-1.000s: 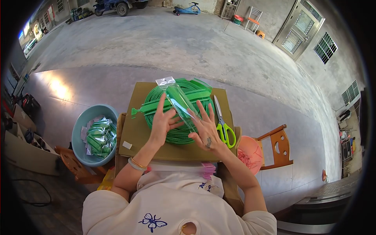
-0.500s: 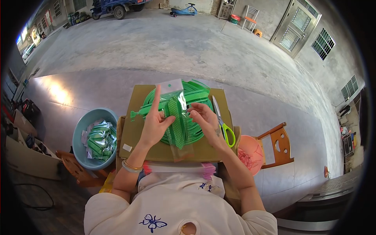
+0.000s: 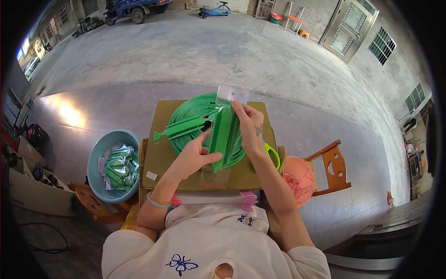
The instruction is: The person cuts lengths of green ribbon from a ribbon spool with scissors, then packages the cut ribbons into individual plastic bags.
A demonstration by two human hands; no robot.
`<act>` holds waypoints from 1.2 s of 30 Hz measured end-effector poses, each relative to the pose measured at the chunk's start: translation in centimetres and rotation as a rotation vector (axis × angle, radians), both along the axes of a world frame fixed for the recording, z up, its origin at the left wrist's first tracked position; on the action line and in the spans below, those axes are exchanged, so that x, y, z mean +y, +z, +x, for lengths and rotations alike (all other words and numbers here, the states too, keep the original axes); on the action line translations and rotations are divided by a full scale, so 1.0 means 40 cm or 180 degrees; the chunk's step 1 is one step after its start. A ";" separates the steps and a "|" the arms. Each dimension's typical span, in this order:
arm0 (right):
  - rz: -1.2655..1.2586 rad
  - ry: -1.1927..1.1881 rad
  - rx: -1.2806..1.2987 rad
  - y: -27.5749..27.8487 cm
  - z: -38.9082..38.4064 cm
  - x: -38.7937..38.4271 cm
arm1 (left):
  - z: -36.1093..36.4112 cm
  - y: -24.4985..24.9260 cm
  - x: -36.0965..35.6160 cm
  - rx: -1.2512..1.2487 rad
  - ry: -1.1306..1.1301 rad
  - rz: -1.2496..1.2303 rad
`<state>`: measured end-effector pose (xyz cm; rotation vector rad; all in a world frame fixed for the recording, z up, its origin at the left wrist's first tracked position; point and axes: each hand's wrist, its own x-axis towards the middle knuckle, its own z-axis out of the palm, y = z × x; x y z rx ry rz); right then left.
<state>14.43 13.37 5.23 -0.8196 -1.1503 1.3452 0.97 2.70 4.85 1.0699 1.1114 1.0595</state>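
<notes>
My right hand [image 3: 250,124] pinches the upper part of a clear plastic bag [image 3: 226,93] that has a folded green dotted strip [image 3: 222,137] inside. Lower down, my left hand [image 3: 197,156] grips the same bag, its thumb lying over the strip. Underneath is a large coil of green strapping [image 3: 190,108] on a cardboard surface [image 3: 162,109], with a dotted length of strip running across it to the left. Beside my right forearm the lime-green handle of the scissors [image 3: 273,155] shows; their blades are mostly hidden behind the arm.
On the left, a light-blue basin [image 3: 91,160] holds several bagged green strips. A pink basin [image 3: 304,169] with pink scraps stands at right, by a wooden chair [image 3: 337,172]. A stack of pink-edged bags [image 3: 213,197] lies against my body.
My right hand has moved up to the bag's upper part and grips it. The bag has shifted right and tilted. My left forefinger, earlier raised, has come down onto it.
</notes>
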 end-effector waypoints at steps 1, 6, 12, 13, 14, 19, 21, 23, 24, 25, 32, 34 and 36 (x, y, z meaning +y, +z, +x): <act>0.0033 -0.0136 -0.0056 0.004 0.009 0.017 | -0.003 -0.015 0.005 -0.0177 -0.0374 -0.0197; 0.0174 -0.0439 -0.0234 -0.019 0.051 0.076 | 0.018 -0.033 0.008 -0.0293 -0.0696 -0.0485; 0.0091 -0.0422 -0.0319 -0.040 0.049 0.087 | 0.037 -0.057 0.013 -0.0557 -0.0444 -0.0647; 0.0083 -0.0423 -0.0280 -0.042 0.041 0.088 | 0.038 -0.069 0.015 -0.0530 -0.0433 -0.0643; 0.0097 -0.0416 -0.0266 -0.040 0.037 0.089 | 0.040 -0.075 0.016 -0.0505 -0.0423 -0.0633; 0.0187 -0.0477 -0.0928 -0.052 0.044 0.107 | 0.050 -0.070 0.014 -0.0580 -0.0335 -0.0680; 0.1260 -0.1208 -0.1445 -0.068 0.032 0.100 | 0.049 -0.072 0.017 -0.0710 -0.0304 -0.0737; 0.1839 -0.1228 -0.1951 -0.062 0.038 0.070 | 0.044 -0.085 0.022 -0.0929 -0.0277 -0.0789; 0.1866 -0.0882 -0.2201 -0.041 0.060 0.036 | 0.040 -0.091 0.027 -0.0907 -0.0229 -0.0825; 0.1886 -0.0530 -0.2447 -0.022 0.078 0.000 | 0.036 -0.097 0.030 -0.0885 -0.0182 -0.0864; 0.2011 0.1281 -0.3028 -0.064 0.142 -0.133 | 0.032 -0.127 0.035 -0.0743 -0.0209 -0.0489; 0.2031 0.1307 -0.3028 -0.063 0.143 -0.139 | 0.031 -0.131 0.035 -0.0738 -0.0154 -0.0546; 0.2171 0.1276 -0.3122 -0.062 0.142 -0.140 | 0.031 -0.132 0.036 -0.0748 -0.0131 -0.0560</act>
